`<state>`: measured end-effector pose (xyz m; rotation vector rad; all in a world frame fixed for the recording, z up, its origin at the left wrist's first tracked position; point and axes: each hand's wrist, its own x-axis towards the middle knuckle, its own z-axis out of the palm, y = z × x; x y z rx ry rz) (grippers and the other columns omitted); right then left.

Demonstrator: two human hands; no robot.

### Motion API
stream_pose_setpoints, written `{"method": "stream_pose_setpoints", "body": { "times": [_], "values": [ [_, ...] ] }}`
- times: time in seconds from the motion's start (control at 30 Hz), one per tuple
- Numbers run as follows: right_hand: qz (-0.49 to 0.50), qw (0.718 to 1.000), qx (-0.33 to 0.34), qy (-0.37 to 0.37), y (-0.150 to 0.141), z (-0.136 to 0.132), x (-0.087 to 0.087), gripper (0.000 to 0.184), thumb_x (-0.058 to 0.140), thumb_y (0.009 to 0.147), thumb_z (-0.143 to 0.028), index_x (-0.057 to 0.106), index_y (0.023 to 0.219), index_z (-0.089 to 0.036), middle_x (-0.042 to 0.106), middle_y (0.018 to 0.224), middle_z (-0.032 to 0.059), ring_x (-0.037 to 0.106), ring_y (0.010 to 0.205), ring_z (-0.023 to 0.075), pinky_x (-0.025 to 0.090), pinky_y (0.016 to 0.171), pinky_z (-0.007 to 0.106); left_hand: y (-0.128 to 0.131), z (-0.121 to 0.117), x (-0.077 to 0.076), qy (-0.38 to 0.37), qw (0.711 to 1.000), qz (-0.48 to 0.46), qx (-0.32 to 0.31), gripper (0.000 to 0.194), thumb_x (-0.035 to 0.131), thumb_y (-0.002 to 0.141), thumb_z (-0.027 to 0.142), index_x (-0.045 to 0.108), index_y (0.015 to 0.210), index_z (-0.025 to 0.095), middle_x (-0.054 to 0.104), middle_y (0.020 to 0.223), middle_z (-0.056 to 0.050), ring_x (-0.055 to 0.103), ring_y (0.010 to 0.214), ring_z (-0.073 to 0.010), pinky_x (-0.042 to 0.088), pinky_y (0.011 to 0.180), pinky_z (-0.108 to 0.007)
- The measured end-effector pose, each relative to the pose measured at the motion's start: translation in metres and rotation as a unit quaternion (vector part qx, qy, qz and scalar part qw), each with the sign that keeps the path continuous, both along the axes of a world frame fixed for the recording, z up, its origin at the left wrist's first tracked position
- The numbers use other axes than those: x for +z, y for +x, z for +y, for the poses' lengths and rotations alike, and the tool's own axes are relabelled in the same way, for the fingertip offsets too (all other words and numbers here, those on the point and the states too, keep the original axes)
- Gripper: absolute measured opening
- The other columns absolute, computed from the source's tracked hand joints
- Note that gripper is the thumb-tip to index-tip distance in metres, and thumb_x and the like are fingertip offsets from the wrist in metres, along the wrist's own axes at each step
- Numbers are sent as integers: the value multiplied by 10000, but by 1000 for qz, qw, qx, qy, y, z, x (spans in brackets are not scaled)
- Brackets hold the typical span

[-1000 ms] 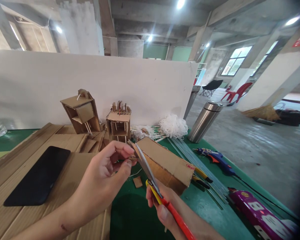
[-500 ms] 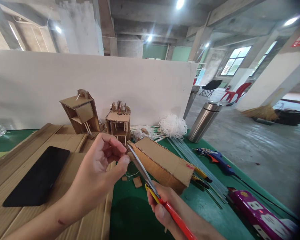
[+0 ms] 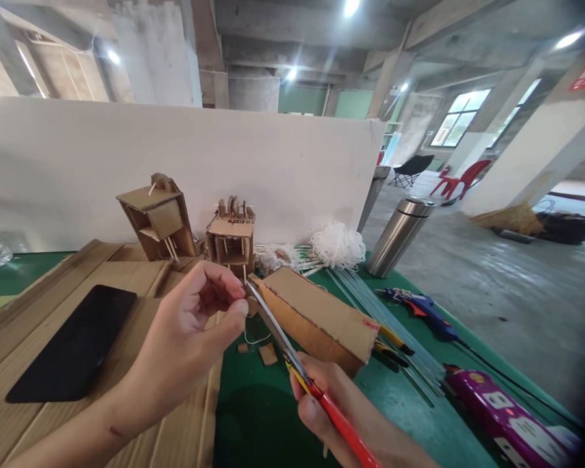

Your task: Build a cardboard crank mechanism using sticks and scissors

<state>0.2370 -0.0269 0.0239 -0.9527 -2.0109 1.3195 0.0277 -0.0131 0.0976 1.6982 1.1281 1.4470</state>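
Observation:
My left hand (image 3: 199, 325) is raised over the bench with thumb and forefinger pinched together. At its fingertips shows a small brown piece of cardboard (image 3: 252, 305), mostly hidden by the fingers. My right hand (image 3: 329, 393) is wrapped around a pair of scissors (image 3: 273, 325) with red and yellow handles. The blades look nearly closed and point up and left, their tips beside the left fingertips. Behind the blades lies a long cardboard box (image 3: 316, 312). Below them, small cardboard scraps (image 3: 268, 354) rest on the green tabletop (image 3: 253, 416).
Cardboard sheets (image 3: 175, 416) carry a black phone-like slab (image 3: 73, 344) at left. Two cardboard models (image 3: 160, 218) stand by a white partition (image 3: 273, 162). Right: white string (image 3: 338, 246), a steel flask (image 3: 400, 237), clear sticks (image 3: 370, 299), a glue gun (image 3: 422, 309) and a purple pack (image 3: 502, 409).
The scissors have shifted slightly, their tips moving a little left toward the pinched fingers. My left hand has moved slightly left and shows a bit more of the small brown piece.

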Motion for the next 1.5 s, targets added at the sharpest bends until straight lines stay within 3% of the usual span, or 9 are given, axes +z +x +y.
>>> {"method": "stream_pose_setpoints", "body": {
  "times": [0.43,0.63,1.07,1.27,1.5],
  "values": [
    [-7,999,-37,6,0,0,-7,621,381,833,-804,377,712,-195,353,645,-47,286,552,88,220,479,255,7,3,-5,-32,994,-88,-58,132,675,822,188,548,854,200,565,793,37,563,731,-80,505,636,-139],
    [10,999,-34,-6,0,2,-9,603,406,840,-788,364,717,-199,317,619,-60,259,532,81,195,461,251,9,3,-9,-85,986,-112,-92,159,674,831,185,525,878,215,544,803,44,539,722,-79,502,636,-148],
    [-20,1000,10,21,3,-3,6,548,267,920,-726,369,802,-201,376,696,-31,333,577,104,276,502,246,6,1,-8,-119,984,-113,-68,109,694,793,195,585,798,203,571,757,32,546,647,-88,514,549,-157],
    [-25,997,-8,73,3,-1,2,540,258,926,-713,352,767,-206,362,675,-31,309,565,107,254,495,258,6,3,-7,-119,983,-120,-68,103,712,775,189,612,798,194,586,742,31,555,654,-92,515,551,-158],
    [-16,999,-3,51,1,0,3,542,293,921,-710,376,769,-197,381,675,-31,320,564,100,263,493,252,5,3,-8,-118,982,-128,-76,89,711,794,187,624,805,196,605,729,34,569,647,-84,513,584,-159]
  ]
}}
